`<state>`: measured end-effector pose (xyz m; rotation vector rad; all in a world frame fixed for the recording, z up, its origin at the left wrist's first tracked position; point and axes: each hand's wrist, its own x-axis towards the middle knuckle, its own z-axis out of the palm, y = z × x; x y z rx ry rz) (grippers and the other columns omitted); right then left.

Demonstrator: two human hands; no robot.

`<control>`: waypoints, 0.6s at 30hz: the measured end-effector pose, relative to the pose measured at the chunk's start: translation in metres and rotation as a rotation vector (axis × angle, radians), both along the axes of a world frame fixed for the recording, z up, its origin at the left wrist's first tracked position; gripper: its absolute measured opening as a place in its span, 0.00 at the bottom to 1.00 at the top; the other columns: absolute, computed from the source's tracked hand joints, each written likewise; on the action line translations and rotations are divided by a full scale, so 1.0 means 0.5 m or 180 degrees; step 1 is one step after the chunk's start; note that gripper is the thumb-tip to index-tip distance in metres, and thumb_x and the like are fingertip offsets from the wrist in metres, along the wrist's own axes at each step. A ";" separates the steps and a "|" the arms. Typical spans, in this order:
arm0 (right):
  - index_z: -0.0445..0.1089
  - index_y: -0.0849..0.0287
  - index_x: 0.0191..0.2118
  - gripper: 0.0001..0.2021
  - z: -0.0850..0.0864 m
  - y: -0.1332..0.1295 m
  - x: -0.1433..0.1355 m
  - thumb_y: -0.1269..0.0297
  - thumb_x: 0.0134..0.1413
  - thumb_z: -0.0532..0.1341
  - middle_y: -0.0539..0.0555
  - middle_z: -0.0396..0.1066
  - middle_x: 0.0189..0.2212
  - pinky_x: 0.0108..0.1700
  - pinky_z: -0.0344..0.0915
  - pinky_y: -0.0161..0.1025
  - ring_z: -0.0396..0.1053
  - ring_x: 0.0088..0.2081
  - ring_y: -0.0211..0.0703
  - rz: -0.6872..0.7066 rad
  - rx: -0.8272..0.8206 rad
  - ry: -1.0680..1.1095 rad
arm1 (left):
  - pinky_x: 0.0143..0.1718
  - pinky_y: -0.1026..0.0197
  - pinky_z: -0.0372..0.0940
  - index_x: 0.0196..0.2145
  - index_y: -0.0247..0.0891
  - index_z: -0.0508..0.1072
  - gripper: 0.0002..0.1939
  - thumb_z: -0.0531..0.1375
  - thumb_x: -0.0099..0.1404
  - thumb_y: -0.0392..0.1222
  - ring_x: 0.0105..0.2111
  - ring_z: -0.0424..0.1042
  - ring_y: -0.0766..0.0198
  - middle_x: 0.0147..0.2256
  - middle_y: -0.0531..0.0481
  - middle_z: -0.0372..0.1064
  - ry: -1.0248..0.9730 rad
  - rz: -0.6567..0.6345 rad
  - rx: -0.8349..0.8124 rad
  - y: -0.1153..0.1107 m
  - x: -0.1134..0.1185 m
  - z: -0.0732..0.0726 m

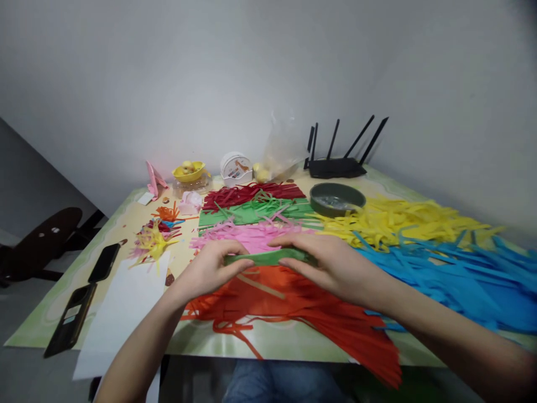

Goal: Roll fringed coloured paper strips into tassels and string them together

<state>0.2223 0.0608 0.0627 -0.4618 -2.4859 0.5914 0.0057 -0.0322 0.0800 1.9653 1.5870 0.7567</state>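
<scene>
My left hand [213, 266] pinches one end of a green paper strip [268, 257], folded or rolled lengthwise. The other end is gripped between the thumb and fingers of my right hand [327, 263]. Held level, the strip hangs over fringed orange-red paper [277, 291] that spreads across the table's front. Just behind the strip lies pink fringed paper [260, 238]. Green fringed paper [260, 210] and dark red fringed paper [251, 193] lie farther back. Part of the strip is hidden behind my fingers.
Yellow fringe [403, 221] and blue fringe [461, 274] cover the right side. At the back stand a dark round dish [338, 208], a black router [335, 167] and a yellow bowl [188, 175]. Small tassels [155, 240], white paper [121, 313] and two phones [104, 263] lie left.
</scene>
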 end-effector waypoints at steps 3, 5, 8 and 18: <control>0.71 0.59 0.33 0.06 0.004 0.000 0.001 0.65 0.58 0.58 0.52 0.75 0.28 0.32 0.64 0.34 0.71 0.29 0.40 -0.0162 -0.0277 -0.0085 | 0.32 0.67 0.61 0.28 0.34 0.74 0.10 0.57 0.65 0.40 0.28 0.69 0.68 0.27 0.51 0.74 -0.0281 0.0066 -0.0227 0.000 0.000 -0.003; 0.70 0.59 0.30 0.08 0.005 -0.001 -0.001 0.63 0.57 0.59 0.50 0.74 0.25 0.30 0.63 0.34 0.71 0.27 0.39 -0.0200 -0.0596 -0.0029 | 0.32 0.67 0.63 0.27 0.33 0.74 0.12 0.57 0.65 0.40 0.27 0.70 0.68 0.26 0.49 0.74 -0.0586 0.0115 -0.0406 -0.002 -0.002 -0.006; 0.71 0.59 0.31 0.08 -0.002 -0.004 -0.003 0.62 0.58 0.58 0.50 0.75 0.25 0.32 0.67 0.34 0.73 0.28 0.39 -0.0102 -0.1346 0.0217 | 0.29 0.67 0.63 0.29 0.31 0.76 0.12 0.58 0.64 0.42 0.24 0.70 0.68 0.26 0.47 0.74 -0.1077 0.0198 -0.0611 -0.006 -0.009 -0.014; 0.78 0.58 0.35 0.09 -0.050 0.000 -0.004 0.69 0.54 0.59 0.52 0.77 0.26 0.32 0.71 0.31 0.75 0.28 0.38 0.0329 -0.1942 0.1086 | 0.29 0.67 0.62 0.35 0.36 0.81 0.07 0.62 0.62 0.38 0.24 0.68 0.69 0.25 0.48 0.74 -0.2486 0.0028 -0.0393 -0.022 -0.025 -0.067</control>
